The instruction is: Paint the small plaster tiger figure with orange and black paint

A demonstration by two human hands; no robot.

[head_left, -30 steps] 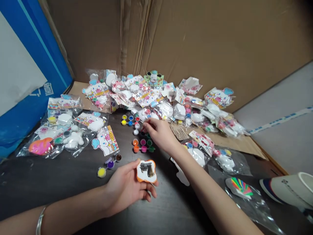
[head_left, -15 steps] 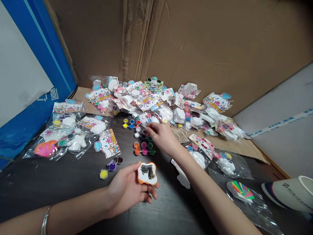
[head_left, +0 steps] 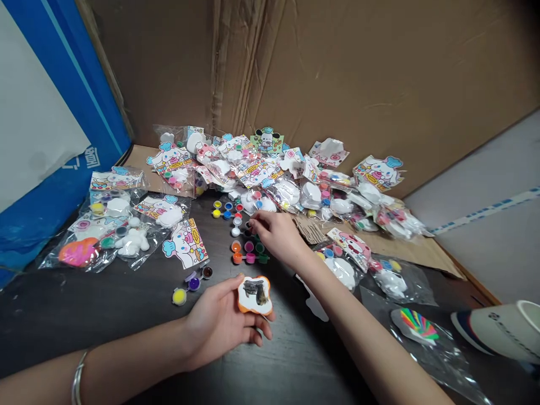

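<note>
My left hand [head_left: 225, 326] holds a small white plaque [head_left: 255, 295] with an orange rim, bread-shaped, with dark strokes painted on its face. Reaching past it, my right hand [head_left: 276, 233] has its fingers pinched together at the black paint pot beside a white paint pot [head_left: 236, 231]; whether a brush is between them is hidden. Just below are orange [head_left: 237, 257], magenta and green open pots. Yellow and blue pots [head_left: 226, 215] stand behind. Nearer my left wrist lie a yellow pot [head_left: 179, 296], a purple pot [head_left: 193, 283] and a dark brown one.
Bagged white figures and printed cards [head_left: 261, 171] are heaped along the cardboard wall [head_left: 358, 73]. More bags [head_left: 130, 242] lie at the left. At the right are a rainbow-painted piece [head_left: 417, 326] on plastic and a paper cup [head_left: 493, 332] on its side.
Both hands stay almost in place, the right still at the dark pot. The view has shifted very slightly.
</note>
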